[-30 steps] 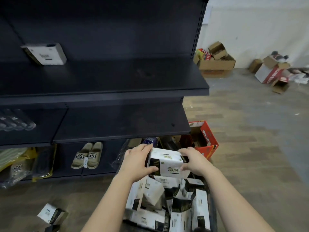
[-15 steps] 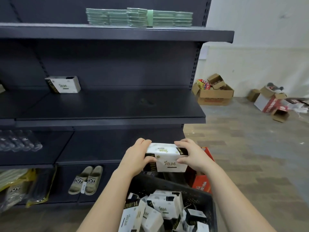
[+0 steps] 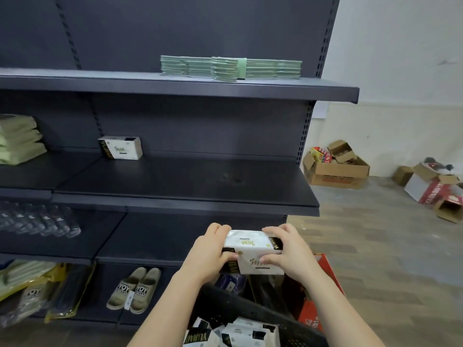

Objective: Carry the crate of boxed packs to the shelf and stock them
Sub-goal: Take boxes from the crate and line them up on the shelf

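I hold one white boxed pack (image 3: 253, 249) with black ends in front of me, above the crate. My left hand (image 3: 210, 251) grips its left end and my right hand (image 3: 288, 251) grips its right end, thumbs on the near face. The black plastic crate (image 3: 250, 311) sits at the bottom of the view, with several more white packs (image 3: 233, 334) inside. Another pack (image 3: 121, 147) stands at the back left of the dark middle shelf (image 3: 190, 181), which lies above and beyond my hands.
Green flat bundles (image 3: 230, 68) lie on the top shelf. Folded pale bags (image 3: 20, 141) sit far left. Clear bottles (image 3: 37, 221) lie on a lower shelf and slippers (image 3: 135, 289) below. A red box (image 3: 318, 296) is by the crate, cardboard boxes (image 3: 335, 169) along the wall.
Both hands have lifted the pack up out of the crate. The view has tilted upward, so the top shelf now shows and the crate has dropped to the bottom edge.
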`<state>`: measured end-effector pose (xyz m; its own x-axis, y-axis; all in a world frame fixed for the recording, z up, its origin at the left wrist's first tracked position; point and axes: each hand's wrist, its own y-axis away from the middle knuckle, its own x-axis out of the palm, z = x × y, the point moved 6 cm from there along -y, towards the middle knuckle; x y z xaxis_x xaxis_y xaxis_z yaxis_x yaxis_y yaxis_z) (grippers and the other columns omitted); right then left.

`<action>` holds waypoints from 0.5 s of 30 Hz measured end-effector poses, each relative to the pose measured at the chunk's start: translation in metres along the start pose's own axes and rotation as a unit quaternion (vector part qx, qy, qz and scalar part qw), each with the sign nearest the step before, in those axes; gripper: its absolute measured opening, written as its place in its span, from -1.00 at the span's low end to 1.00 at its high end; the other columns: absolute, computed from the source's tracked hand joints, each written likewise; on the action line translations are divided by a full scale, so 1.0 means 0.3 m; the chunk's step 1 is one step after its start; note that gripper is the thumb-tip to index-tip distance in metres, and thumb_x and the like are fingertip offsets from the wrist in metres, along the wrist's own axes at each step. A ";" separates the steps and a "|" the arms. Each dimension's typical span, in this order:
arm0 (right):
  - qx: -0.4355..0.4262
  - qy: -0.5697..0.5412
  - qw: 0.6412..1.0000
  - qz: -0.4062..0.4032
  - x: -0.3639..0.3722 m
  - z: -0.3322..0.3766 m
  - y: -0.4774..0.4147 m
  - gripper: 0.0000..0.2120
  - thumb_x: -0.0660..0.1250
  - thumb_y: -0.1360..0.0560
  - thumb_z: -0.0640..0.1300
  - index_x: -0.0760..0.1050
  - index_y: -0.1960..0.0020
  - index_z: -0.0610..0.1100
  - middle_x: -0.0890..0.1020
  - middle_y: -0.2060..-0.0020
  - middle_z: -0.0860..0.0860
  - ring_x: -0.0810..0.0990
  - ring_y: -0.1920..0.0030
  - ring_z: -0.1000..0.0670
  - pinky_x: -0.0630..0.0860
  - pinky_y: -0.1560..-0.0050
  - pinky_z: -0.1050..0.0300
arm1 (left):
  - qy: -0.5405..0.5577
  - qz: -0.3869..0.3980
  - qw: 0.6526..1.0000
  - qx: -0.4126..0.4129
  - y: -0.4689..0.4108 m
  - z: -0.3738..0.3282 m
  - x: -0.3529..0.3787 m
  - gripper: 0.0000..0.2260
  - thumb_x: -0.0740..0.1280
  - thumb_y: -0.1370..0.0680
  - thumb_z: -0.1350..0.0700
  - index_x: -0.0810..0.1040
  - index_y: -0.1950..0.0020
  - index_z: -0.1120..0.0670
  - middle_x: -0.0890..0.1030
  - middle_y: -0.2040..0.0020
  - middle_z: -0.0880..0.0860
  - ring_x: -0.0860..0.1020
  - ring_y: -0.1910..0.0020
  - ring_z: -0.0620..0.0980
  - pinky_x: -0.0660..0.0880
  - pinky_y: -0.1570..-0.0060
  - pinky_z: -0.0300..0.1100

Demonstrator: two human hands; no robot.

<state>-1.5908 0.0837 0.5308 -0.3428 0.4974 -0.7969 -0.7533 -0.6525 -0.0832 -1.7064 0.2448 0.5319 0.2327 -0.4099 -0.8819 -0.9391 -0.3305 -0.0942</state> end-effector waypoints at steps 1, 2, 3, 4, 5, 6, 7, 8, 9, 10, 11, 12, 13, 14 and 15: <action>-0.008 0.003 1.000 -0.002 0.004 0.015 -0.012 -0.36 0.57 -0.33 0.03 0.41 -0.35 0.12 0.36 -0.14 0.13 0.43 -0.16 0.06 0.39 -0.10 0.19 | -0.001 -0.004 1.000 -0.005 0.001 0.011 -0.014 -0.56 0.36 -0.53 -0.10 0.32 -0.34 -0.07 0.35 -0.24 -0.08 0.49 -0.07 0.01 0.48 -0.10 -0.05; -0.016 0.005 1.000 -0.003 0.011 0.032 -0.026 -0.38 0.56 -0.34 0.03 0.42 -0.35 0.11 0.36 -0.14 0.13 0.43 -0.16 0.05 0.39 -0.10 0.20 | -0.003 -0.007 1.000 -0.010 0.002 0.023 -0.029 -0.53 0.36 -0.53 -0.11 0.30 -0.38 -0.07 0.34 -0.28 -0.08 0.48 -0.10 0.03 0.46 -0.14 -0.06; -0.023 0.007 1.000 -0.005 0.020 0.048 -0.038 -0.39 0.55 -0.35 0.02 0.42 -0.34 0.11 0.35 -0.14 0.13 0.42 -0.18 0.03 0.40 -0.13 0.19 | -0.007 -0.011 1.000 -0.014 0.003 0.038 -0.046 -0.48 0.35 -0.54 -0.13 0.27 -0.43 -0.06 0.33 -0.32 -0.08 0.47 -0.14 0.04 0.43 -0.19 -0.07; -0.028 0.008 1.000 -0.007 0.030 0.063 -0.051 -0.40 0.55 -0.36 0.02 0.42 -0.34 0.11 0.34 -0.15 0.14 0.41 -0.19 0.02 0.40 -0.17 0.17 | -0.014 -0.016 1.000 -0.015 0.005 0.053 -0.065 -0.43 0.34 -0.54 -0.14 0.24 -0.48 -0.05 0.31 -0.37 -0.08 0.45 -0.19 0.05 0.39 -0.23 -0.08; -0.031 0.010 0.999 -0.010 0.041 0.079 -0.065 -0.41 0.54 -0.36 0.02 0.42 -0.34 0.11 0.33 -0.17 0.14 0.40 -0.21 0.01 0.40 -0.21 0.14 | -0.021 -0.023 0.999 -0.014 0.005 0.068 -0.086 -0.38 0.33 -0.54 -0.16 0.19 -0.53 -0.04 0.29 -0.41 -0.08 0.43 -0.23 0.05 0.34 -0.28 -0.09; -0.034 0.012 0.999 -0.013 0.051 0.094 -0.081 -0.41 0.54 -0.37 0.03 0.42 -0.35 0.12 0.32 -0.19 0.14 0.39 -0.22 0.00 0.39 -0.24 0.12 | -0.027 -0.032 0.999 -0.013 0.005 0.084 -0.108 -0.34 0.33 -0.54 -0.17 0.14 -0.56 -0.04 0.26 -0.45 -0.08 0.42 -0.28 0.04 0.31 -0.31 -0.09; -0.037 0.015 0.999 -0.017 0.061 0.111 -0.099 -0.41 0.53 -0.37 0.03 0.42 -0.35 0.12 0.31 -0.21 0.14 0.39 -0.23 0.00 0.39 -0.25 0.11 | -0.027 -0.040 0.999 -0.012 0.003 0.102 -0.129 -0.30 0.33 -0.53 -0.19 0.10 -0.58 -0.05 0.25 -0.47 -0.08 0.40 -0.31 0.03 0.28 -0.33 -0.09; -0.040 0.020 0.999 -0.020 0.071 0.129 -0.118 -0.41 0.52 -0.38 0.03 0.42 -0.35 0.12 0.30 -0.23 0.14 0.39 -0.23 -0.01 0.39 -0.25 0.11 | -0.025 -0.048 0.998 -0.011 0.000 0.124 -0.149 -0.26 0.33 -0.52 -0.21 0.06 -0.59 -0.06 0.23 -0.49 -0.09 0.38 -0.34 0.02 0.27 -0.34 -0.08; -0.043 0.025 0.998 -0.023 0.082 0.149 -0.137 -0.42 0.52 -0.38 0.03 0.42 -0.36 0.11 0.30 -0.24 0.13 0.40 -0.23 -0.01 0.39 -0.23 0.12 | -0.021 -0.056 0.998 -0.011 -0.005 0.151 -0.170 -0.23 0.34 -0.50 -0.23 0.04 -0.59 -0.07 0.23 -0.50 -0.09 0.36 -0.36 0.00 0.25 -0.36 -0.08; -0.047 0.030 0.998 -0.026 0.094 0.171 -0.158 -0.42 0.52 -0.39 0.03 0.42 -0.36 0.11 0.29 -0.25 0.12 0.40 -0.21 -0.01 0.39 -0.21 0.14 | -0.020 -0.062 0.998 -0.010 -0.012 0.182 -0.191 -0.20 0.34 -0.49 -0.26 0.02 -0.59 -0.08 0.23 -0.50 -0.10 0.35 -0.38 -0.01 0.25 -0.37 -0.08; -0.050 0.036 0.998 -0.031 0.104 0.193 -0.182 -0.43 0.51 -0.39 0.02 0.42 -0.36 0.10 0.29 -0.25 0.11 0.39 -0.19 0.01 0.38 -0.17 0.16 | -0.022 -0.068 0.997 -0.008 -0.022 0.219 -0.212 -0.19 0.34 -0.47 -0.28 0.02 -0.59 -0.08 0.23 -0.50 -0.10 0.33 -0.40 -0.04 0.24 -0.38 -0.08; -0.051 0.041 0.997 -0.036 0.116 0.219 -0.209 -0.43 0.51 -0.40 0.02 0.42 -0.36 0.10 0.29 -0.25 0.10 0.38 -0.16 0.02 0.35 -0.13 0.18 | -0.024 -0.073 0.997 -0.006 -0.037 0.258 -0.237 -0.18 0.35 -0.47 -0.28 0.02 -0.59 -0.09 0.23 -0.51 -0.10 0.30 -0.42 -0.05 0.23 -0.39 -0.08; -0.051 0.044 0.997 -0.041 0.128 0.247 -0.239 -0.44 0.50 -0.41 0.02 0.41 -0.36 0.10 0.28 -0.24 0.10 0.36 -0.15 0.03 0.33 -0.11 0.18 | -0.025 -0.078 0.997 -0.004 -0.055 0.299 -0.264 -0.18 0.35 -0.47 -0.29 0.02 -0.59 -0.09 0.23 -0.51 -0.10 0.29 -0.44 -0.07 0.22 -0.40 -0.07; -0.051 0.045 0.997 -0.047 0.139 0.278 -0.272 -0.44 0.50 -0.41 0.02 0.41 -0.36 0.10 0.27 -0.22 0.11 0.36 -0.15 0.02 0.32 -0.09 0.18 | -0.026 -0.083 0.996 -0.003 -0.075 0.343 -0.295 -0.18 0.35 -0.47 -0.29 0.03 -0.59 -0.09 0.23 -0.51 -0.10 0.27 -0.45 -0.07 0.21 -0.41 -0.06; -0.051 0.042 0.996 -0.055 0.152 0.312 -0.309 -0.44 0.50 -0.40 0.02 0.41 -0.36 0.10 0.26 -0.22 0.11 0.37 -0.16 0.01 0.32 -0.08 0.17 | -0.026 -0.089 0.996 -0.002 -0.099 0.392 -0.326 -0.18 0.34 -0.47 -0.30 0.03 -0.59 -0.09 0.23 -0.51 -0.09 0.26 -0.46 -0.07 0.21 -0.42 -0.05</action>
<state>-1.5893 0.2204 0.5582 -0.2103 0.5213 -0.8270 -0.7211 -0.6539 -0.2288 -1.7311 0.3947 0.5668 0.3815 -0.3007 -0.8741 -0.8831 -0.3981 -0.2485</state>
